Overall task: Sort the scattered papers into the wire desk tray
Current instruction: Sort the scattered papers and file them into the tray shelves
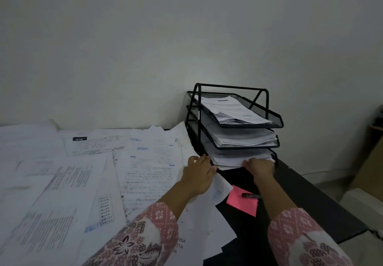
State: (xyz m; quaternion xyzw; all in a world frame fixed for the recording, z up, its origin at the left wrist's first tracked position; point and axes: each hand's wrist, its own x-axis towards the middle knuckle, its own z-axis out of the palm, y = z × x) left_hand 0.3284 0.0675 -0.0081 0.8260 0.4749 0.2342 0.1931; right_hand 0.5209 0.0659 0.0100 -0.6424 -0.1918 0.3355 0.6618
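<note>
A black three-tier wire desk tray (275, 118) stands at the back right of the dark table, each tier stacked with white papers. My left hand (200, 174) touches the front left corner of the bottom tier, its fingers fairly straight. The fingers of my right hand (260, 167) curl onto the front edge of the bottom paper stack (230, 158). Many printed sheets (145, 168) lie scattered and overlapping over the table's left half.
A pink sticky note (240, 203) with a dark pen (251, 196) on it lies on the bare black table (300, 199) between my forearms. The white wall is right behind the tray. Beyond the table's right edge stand a wooden shelf (375, 133) and a cardboard panel.
</note>
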